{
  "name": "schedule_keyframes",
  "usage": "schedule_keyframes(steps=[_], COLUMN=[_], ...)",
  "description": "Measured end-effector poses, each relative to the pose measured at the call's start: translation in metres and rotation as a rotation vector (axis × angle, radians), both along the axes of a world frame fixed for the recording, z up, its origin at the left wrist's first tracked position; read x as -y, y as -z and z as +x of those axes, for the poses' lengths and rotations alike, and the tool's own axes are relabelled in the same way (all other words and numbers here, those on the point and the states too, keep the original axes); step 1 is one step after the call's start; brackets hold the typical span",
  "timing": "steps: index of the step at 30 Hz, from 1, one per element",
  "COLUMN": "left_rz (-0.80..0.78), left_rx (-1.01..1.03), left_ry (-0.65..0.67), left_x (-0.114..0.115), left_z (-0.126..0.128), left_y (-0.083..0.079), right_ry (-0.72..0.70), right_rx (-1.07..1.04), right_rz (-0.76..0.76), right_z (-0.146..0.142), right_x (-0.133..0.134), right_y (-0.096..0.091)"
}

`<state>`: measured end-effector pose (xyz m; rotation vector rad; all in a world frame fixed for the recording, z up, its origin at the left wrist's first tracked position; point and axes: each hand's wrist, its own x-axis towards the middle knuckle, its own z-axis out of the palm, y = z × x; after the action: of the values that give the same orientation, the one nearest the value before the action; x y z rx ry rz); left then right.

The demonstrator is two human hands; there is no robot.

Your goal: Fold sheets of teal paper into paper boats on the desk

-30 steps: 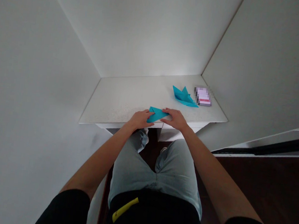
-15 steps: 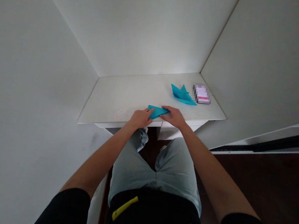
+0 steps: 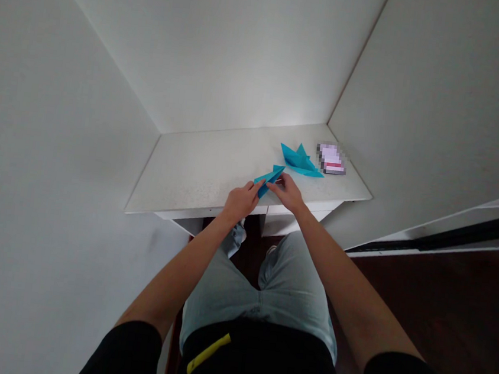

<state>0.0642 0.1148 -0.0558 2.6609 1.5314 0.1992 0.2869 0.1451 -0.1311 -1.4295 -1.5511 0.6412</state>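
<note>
A folded piece of blue paper point(image 3: 270, 178) is lifted just above the front edge of the white table point(image 3: 197, 172), tilted up towards the right. My left hand point(image 3: 239, 201) pinches its lower left end. My right hand point(image 3: 288, 193) pinches its right side, fingers closed on the paper. A finished blue paper boat point(image 3: 299, 160) lies further back on the table, to the right of both hands.
A small pinkish-white card or packet point(image 3: 331, 159) lies right of the paper boat near the right wall. White walls close the table in on the left, back and right. My legs are under the table's front edge; dark floor shows at right.
The blue paper lay flat under both hands; now it is lifted and turned, its tip pointing up and right. Both hands shifted slightly back over the table.
</note>
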Motion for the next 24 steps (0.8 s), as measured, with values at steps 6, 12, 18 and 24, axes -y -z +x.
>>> schedule_keyframes(steps=[6, 12, 18, 24], left_rz=[0.033, 0.070, 0.080, 0.072], left_rx=[0.061, 0.103, 0.157, 0.351], left_ry=[-0.028, 0.063, 0.046, -0.053], left_x=[0.006, 0.013, 0.017, 0.013], left_z=[0.027, 0.041, 0.045, 0.042], left_y=[0.004, 0.006, 0.008, 0.008], right_ry=[-0.054, 0.101, 0.196, 0.228], right_rx=[0.107, 0.220, 0.191, 0.104], right_rz=[-0.115, -0.223, -0.243, -0.183], right_z=[0.002, -0.003, -0.004, -0.001], right_x=[0.004, 0.001, -0.001, -0.004], right_y=[-0.014, -0.011, -0.010, -0.003])
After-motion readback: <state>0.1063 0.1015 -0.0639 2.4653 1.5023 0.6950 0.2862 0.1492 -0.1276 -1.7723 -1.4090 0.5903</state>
